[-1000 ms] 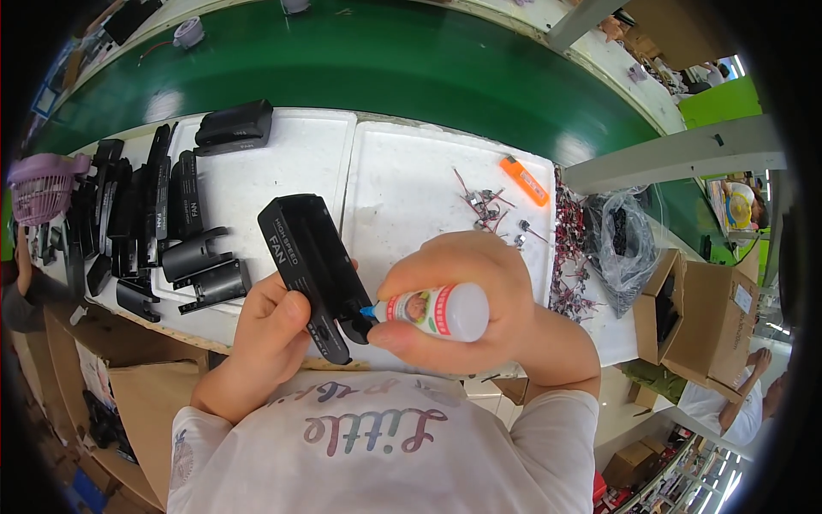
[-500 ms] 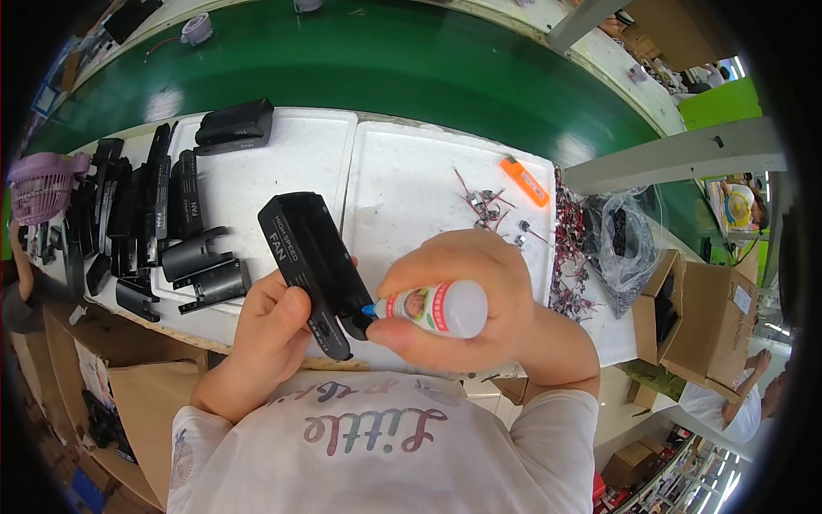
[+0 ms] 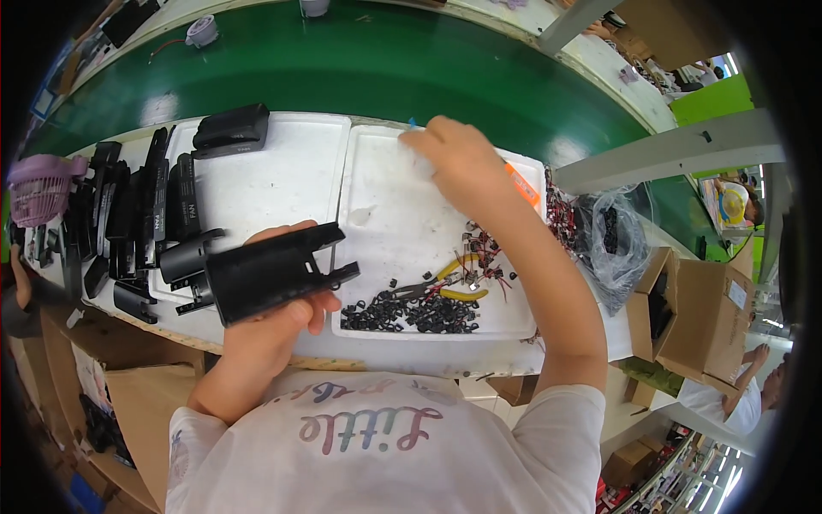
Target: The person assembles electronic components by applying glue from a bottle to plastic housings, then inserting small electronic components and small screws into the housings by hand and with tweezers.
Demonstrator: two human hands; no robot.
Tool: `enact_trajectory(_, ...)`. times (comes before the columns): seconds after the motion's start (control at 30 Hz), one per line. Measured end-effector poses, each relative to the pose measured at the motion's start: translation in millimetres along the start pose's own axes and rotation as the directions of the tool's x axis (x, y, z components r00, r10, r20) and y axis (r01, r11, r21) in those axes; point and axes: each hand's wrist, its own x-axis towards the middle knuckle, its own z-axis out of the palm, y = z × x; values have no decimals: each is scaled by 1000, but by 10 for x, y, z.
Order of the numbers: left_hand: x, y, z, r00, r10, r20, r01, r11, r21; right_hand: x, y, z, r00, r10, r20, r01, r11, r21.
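Head view, looking down on a workbench, with a white tray in front of the person as the landmark. Just left of the tray, the left hand grips a black housing from beneath, its digits showing at both long edges; the housing's two prongs point toward the tray and overlap its left edge in the view. At the tray's far edge, the right hand is curled, a blue tip showing just past its fingers; I cannot tell whether it grips anything. On the tray's near part lie small black parts and yellow-handled pliers. Well left of the tray stand stacked housings. The held housing looks like light, stiff, rather slippery plastic; the slim prongs seem breakable, so the broad body makes the safer hold
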Motion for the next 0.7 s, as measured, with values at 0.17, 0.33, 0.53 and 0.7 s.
enact_trajectory(0.17, -10, -10, 23, 995, 43, 90, -42, 999, -8, -38, 86, 39, 994, -105, 16, 99, 970, 224)
enact_trajectory(0.33, -12, -29, 17, 992, 23, 125, 6, 975, -223, -57, -15, -549, 779, 442, 444, -472, 880, -48)
enact_trajectory(0.53, 72, -107, -25, 976, -65, 207, 146, 902, -407, -405, 33, -376, 860, 379, 341, -392, 919, -35)
enact_trajectory(0.7, 71, -113, 50, 960, -157, 231, 239, 889, -391, -420, 3, -283, 862, 377, 340, -372, 925, -82)
